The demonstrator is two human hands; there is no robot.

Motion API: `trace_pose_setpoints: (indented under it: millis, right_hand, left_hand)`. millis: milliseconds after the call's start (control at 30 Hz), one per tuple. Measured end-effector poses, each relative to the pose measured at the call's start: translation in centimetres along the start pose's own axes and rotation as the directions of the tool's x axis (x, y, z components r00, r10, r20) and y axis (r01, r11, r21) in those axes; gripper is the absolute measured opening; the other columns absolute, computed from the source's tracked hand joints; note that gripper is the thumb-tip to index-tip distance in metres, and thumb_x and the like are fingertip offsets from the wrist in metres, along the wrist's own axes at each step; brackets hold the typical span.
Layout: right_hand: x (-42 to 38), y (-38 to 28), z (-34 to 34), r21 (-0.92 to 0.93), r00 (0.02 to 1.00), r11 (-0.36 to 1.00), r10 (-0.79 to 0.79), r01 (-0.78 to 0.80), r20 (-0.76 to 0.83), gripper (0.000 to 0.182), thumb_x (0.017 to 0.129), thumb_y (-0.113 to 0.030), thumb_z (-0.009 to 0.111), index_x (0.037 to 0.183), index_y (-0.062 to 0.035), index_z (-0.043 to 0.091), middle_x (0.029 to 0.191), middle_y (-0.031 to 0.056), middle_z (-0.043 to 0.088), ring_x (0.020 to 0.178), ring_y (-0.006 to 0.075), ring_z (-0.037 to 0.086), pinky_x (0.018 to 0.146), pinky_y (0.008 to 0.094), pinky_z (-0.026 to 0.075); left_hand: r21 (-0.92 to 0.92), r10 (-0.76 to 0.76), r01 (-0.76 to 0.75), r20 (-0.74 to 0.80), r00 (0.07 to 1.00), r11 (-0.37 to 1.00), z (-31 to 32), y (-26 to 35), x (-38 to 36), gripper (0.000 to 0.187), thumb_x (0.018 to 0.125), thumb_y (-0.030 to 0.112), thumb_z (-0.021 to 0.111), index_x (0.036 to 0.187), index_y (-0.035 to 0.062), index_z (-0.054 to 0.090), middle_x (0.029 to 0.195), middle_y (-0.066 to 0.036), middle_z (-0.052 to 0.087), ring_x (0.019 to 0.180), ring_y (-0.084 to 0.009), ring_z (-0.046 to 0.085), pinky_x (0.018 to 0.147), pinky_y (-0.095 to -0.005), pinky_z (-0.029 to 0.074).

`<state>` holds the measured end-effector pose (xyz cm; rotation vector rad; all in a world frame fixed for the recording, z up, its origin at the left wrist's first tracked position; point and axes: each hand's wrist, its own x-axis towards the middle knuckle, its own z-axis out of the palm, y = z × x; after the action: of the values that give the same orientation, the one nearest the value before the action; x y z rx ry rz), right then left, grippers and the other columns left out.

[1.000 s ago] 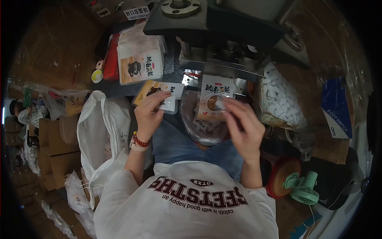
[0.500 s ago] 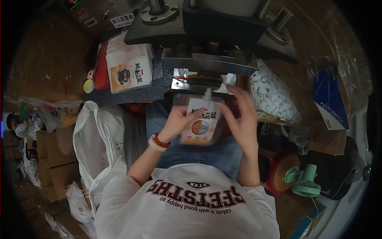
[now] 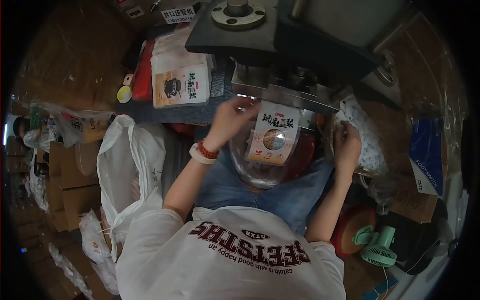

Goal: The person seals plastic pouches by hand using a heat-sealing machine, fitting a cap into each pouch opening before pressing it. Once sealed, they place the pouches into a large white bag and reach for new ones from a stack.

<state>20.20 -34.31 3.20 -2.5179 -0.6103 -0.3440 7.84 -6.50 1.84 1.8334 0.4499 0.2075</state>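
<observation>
A printed stand-up pouch (image 3: pixel 270 156) with a round clear window hangs upright below the metal press head (image 3: pixel 285 90). Its top edge lies at the press, and the spout is hidden from sight. My left hand (image 3: pixel 234 122), wearing a beaded bracelet, is closed on the pouch's upper left corner. Off to the right, my right hand (image 3: pixel 348 150) is at the near side of a clear bag of small white pieces (image 3: pixel 365 132). Its fingers are bent against the bag's contents; whatever lies between them is too small to make out.
A stack of similar flat pouches (image 3: pixel 180 87) lies on the dark mat at left. A white sack (image 3: pixel 112 175) stands open beside my left arm. To the right are a blue foot-switch box (image 3: pixel 427 160) and a green fan (image 3: pixel 380 250).
The pouch has gone from over my lap up and right to the press, still in my left hand. My right hand has left it and moved right to the bag of white pieces.
</observation>
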Motion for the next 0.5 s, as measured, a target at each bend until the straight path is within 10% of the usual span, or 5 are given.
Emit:
trace_pose_setpoints:
  millis: [33, 100, 267, 400, 500]
  right_hand:
    - [-0.1, -0.4, -0.2, 0.094, 0.993, 0.990, 0.107, -0.102, -0.056, 0.020, 0.086, -0.007, 0.059, 0.104, 0.0006, 0.062, 0.092, 0.0163, 0.060, 0.081, 0.0313, 0.060, 0.072, 0.0384, 0.048]
    - [-0.6, -1.0, -0.7, 0.190, 0.971, 0.962, 0.219, -0.199, -0.094, 0.019, 0.086, -0.008, 0.061, 0.103, 0.0007, 0.062, 0.090, 0.0147, 0.060, 0.079, 0.0270, 0.060, 0.071, 0.0357, 0.047]
    - [-1.9, -3.9, -1.7, 0.531, 0.962, 0.846, 0.102, 0.050, -0.254, 0.025, 0.085, -0.008, 0.065, 0.108, 0.0002, 0.063, 0.091, 0.0071, 0.059, 0.073, 0.0160, 0.052, 0.068, 0.0279, 0.044]
    - [-3.4, -9.2, -4.4, 0.608, 0.984, 0.777, -0.089, 0.165, -0.154, 0.028, 0.074, -0.003, 0.073, 0.102, 0.0000, 0.068, 0.094, 0.0077, 0.061, 0.081, 0.0181, 0.056, 0.074, 0.0280, 0.043]
    - [-3.5, -11.6, -4.1, 0.433, 0.853, 0.735, -0.445, 0.521, -0.271, 0.032, 0.067, -0.007, 0.075, 0.098, -0.0031, 0.069, 0.092, 0.0077, 0.060, 0.082, 0.0255, 0.057, 0.079, 0.0374, 0.043]
  left_hand:
    - [0.256, 0.075, -0.003, -0.271, 0.960, 0.967, -1.9, 0.4, -0.5, 0.054, 0.079, 0.037, 0.072, 0.122, 0.0070, 0.058, 0.115, -0.009, 0.064, 0.102, -0.0254, 0.063, 0.084, -0.0358, 0.049]
    - [0.942, 0.624, 0.110, -0.294, 0.725, 0.316, -6.0, 0.1, -1.2, 0.062, 0.076, 0.038, 0.074, 0.127, 0.0092, 0.053, 0.130, -0.008, 0.055, 0.120, -0.0253, 0.052, 0.098, -0.0387, 0.040]
    - [0.856, 0.409, -0.291, 0.104, 0.907, 0.427, -9.6, -4.9, -6.1, 0.059, 0.074, 0.016, 0.070, 0.131, 0.0152, 0.051, 0.136, -0.006, 0.050, 0.126, -0.0241, 0.048, 0.103, -0.0396, 0.036]
    - [0.499, 0.349, -0.232, -0.155, 0.924, 0.835, -8.2, -3.1, -8.1, 0.039, 0.067, -0.007, 0.059, 0.102, 0.0072, 0.068, 0.105, -0.008, 0.068, 0.102, -0.0266, 0.064, 0.087, -0.0343, 0.050]
    - [0.460, 0.559, -0.431, -0.185, 0.808, 0.776, -5.5, -0.4, -8.1, 0.035, 0.064, -0.009, 0.057, 0.094, 0.0050, 0.069, 0.097, -0.009, 0.069, 0.098, -0.0271, 0.065, 0.083, -0.0344, 0.052]
